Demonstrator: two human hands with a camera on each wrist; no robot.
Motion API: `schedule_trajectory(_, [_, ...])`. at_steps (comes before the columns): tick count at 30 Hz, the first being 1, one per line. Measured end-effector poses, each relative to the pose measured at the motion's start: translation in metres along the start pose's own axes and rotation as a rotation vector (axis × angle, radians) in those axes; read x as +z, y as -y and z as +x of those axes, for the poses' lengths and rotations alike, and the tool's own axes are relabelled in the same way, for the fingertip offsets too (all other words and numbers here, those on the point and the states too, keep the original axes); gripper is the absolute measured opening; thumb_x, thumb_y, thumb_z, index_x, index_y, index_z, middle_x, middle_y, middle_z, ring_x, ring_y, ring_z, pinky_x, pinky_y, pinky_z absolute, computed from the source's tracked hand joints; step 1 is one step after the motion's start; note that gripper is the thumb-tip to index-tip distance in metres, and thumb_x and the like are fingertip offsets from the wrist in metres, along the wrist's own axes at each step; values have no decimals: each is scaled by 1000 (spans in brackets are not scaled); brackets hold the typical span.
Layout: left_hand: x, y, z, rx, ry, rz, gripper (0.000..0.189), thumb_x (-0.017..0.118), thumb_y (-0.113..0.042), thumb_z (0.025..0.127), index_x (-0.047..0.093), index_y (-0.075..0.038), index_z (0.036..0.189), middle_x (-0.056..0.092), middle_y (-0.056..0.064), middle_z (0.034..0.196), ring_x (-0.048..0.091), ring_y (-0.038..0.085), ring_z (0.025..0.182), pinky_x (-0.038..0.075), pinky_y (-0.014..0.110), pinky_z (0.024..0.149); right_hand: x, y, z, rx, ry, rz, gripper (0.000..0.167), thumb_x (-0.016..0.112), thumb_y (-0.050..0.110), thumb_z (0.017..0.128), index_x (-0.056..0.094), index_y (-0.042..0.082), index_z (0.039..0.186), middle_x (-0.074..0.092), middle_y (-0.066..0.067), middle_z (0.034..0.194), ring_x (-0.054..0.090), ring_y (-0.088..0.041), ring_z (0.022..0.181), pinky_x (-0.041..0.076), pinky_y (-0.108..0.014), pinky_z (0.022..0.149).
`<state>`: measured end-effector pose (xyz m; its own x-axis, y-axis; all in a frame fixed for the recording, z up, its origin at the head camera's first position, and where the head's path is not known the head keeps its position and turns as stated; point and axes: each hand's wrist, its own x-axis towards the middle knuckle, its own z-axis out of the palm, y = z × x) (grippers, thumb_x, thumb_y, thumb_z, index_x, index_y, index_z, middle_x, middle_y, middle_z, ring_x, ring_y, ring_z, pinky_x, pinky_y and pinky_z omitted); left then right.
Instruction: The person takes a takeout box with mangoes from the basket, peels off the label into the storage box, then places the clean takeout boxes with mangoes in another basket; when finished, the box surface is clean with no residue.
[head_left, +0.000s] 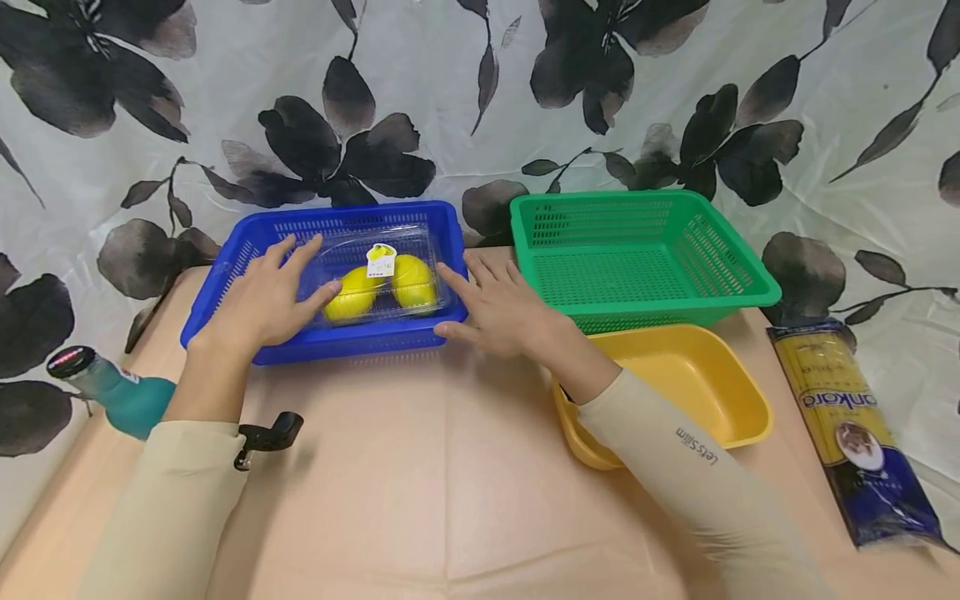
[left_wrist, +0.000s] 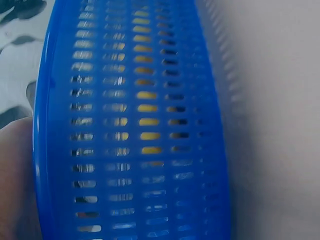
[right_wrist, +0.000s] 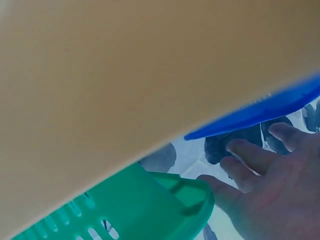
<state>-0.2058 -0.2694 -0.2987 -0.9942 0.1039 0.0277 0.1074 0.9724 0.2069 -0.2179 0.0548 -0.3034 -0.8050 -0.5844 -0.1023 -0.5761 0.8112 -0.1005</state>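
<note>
In the head view a blue basket (head_left: 300, 343) holds a clear plastic box (head_left: 348, 250) with two lemons (head_left: 413, 282) and a white label on top. My left hand (head_left: 262, 296) is over the basket's left part, fingers spread and thumb tip right at the box's left side. At the basket's right end is my right hand (head_left: 498, 304), its fingers straight and fanned between the blue basket and the green basket (head_left: 645, 312). In the left wrist view, yellow shows through the slots of the blue basket wall (left_wrist: 127, 120). The right wrist view shows the right hand (right_wrist: 275, 185) with nothing in its grasp.
A yellow tub (head_left: 675, 375) sits in front of the green basket, partly behind the right forearm. A bottle with teal contents (head_left: 131, 396) leans at the left, beside the left wrist. On the far right lies a yellow and blue packet (head_left: 858, 433). Floral cloth (head_left: 480, 167) hangs behind.
</note>
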Motion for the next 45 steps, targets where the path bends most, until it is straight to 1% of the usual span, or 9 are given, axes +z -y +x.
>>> schedule_trajectory(6, [-3, 17, 5, -55, 106, -70, 98, 39, -72, 99, -2, -14, 166, 3, 36, 165, 8, 61, 149, 14, 80, 109, 4, 0, 5, 3, 18, -10, 99, 39, 78, 95, 4, 19, 167, 8, -12, 173, 3, -35, 159, 6, -59, 125])
schedule_trajectory(11, [-3, 22, 10, -111, 199, -139, 104, 36, -76, 97, -10, -13, 165, -4, 37, 164, -1, 59, 150, 10, 80, 110, 3, -3, 7, 23, 39, 25, 102, 41, 79, 94, 6, 16, 167, 6, -10, 173, 4, -36, 159, 9, -60, 124])
schedule_trajectory(20, [-2, 24, 21, -152, 362, -289, 110, 33, -79, 96, -28, -11, 158, -15, 32, 165, 8, 63, 147, 12, 78, 112, 2, -7, 6, 50, 91, 55, 107, 36, 81, 94, -2, 9, 165, -3, -11, 173, -1, -33, 159, 7, -57, 125])
schedule_trajectory(26, [0, 25, 22, -174, 346, -306, 115, 36, -79, 95, -29, -8, 158, -8, 37, 163, 10, 63, 147, 15, 78, 111, 2, -3, 7, 12, 84, 48, 107, 35, 79, 96, -2, 5, 164, -2, -14, 173, 0, -34, 159, 8, -57, 125])
schedule_trajectory(30, [1, 23, 29, -144, 281, -324, 112, 37, -77, 96, -27, -10, 159, -4, 38, 164, 15, 63, 146, 17, 77, 111, 0, -5, 7, 21, 78, 31, 107, 36, 78, 96, 1, 4, 164, 1, -15, 173, 2, -35, 159, 9, -56, 125])
schedule_trajectory(35, [-4, 24, 29, -110, 182, -334, 104, 39, -74, 98, -23, -21, 162, -10, 29, 168, 2, 60, 150, 11, 80, 110, 0, -5, 8, 12, 63, 43, 107, 38, 78, 96, 3, 4, 164, 2, -15, 173, 3, -35, 159, 10, -56, 125])
schedule_trajectory(40, [-10, 18, 25, -88, 150, -346, 89, 36, -66, 103, -15, -27, 164, -8, 24, 170, -11, 56, 152, 4, 81, 110, 1, -7, 5, 4, 60, 57, 108, 39, 77, 96, -1, 4, 164, 1, -15, 173, 3, -36, 159, 10, -54, 126])
schedule_trajectory(42, [-14, 14, 22, -82, 137, -350, 82, 33, -61, 105, -12, -28, 165, -4, 26, 170, -6, 55, 152, 6, 81, 110, 0, -8, 4, 4, 61, 62, 107, 40, 76, 97, -3, 5, 164, 0, -14, 173, 2, -35, 159, 10, -53, 126])
schedule_trajectory(45, [-22, 11, 16, -82, 112, -342, 75, 30, -57, 107, -9, -31, 165, 10, 33, 165, 13, 55, 149, 17, 80, 109, -4, -6, 3, -8, 58, 76, 105, 41, 74, 98, -4, 6, 164, 1, -12, 173, 1, -33, 160, 8, -49, 127])
